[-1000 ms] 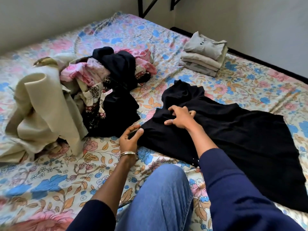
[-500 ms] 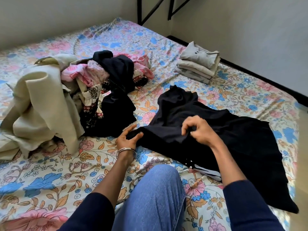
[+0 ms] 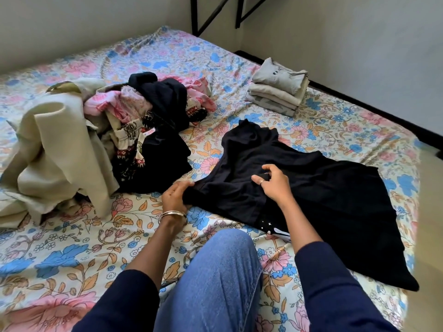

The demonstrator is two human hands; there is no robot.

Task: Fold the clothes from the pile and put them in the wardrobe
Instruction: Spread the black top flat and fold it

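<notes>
A black garment (image 3: 323, 195) lies spread on the flowered bed (image 3: 72, 248), running from the middle toward the right edge. My left hand (image 3: 175, 197), with a bangle at the wrist, grips the garment's near left corner. My right hand (image 3: 273, 185) pinches a fold of the same black cloth a little to the right. A loose pile of clothes (image 3: 107, 140) in beige, pink, patterned and black sits to the left. A small stack of folded grey and beige clothes (image 3: 278, 92) rests at the far right of the bed.
My knee in blue jeans (image 3: 215, 279) is on the bed in front of me. Walls close off the back and right sides, with a black metal frame (image 3: 199, 17) in the corner. The bed's right edge runs close to the garment's end.
My right hand has slid right along the black garment and now pinches a fold. My left hand has closed on the garment's corner. The view has shifted slightly left.
</notes>
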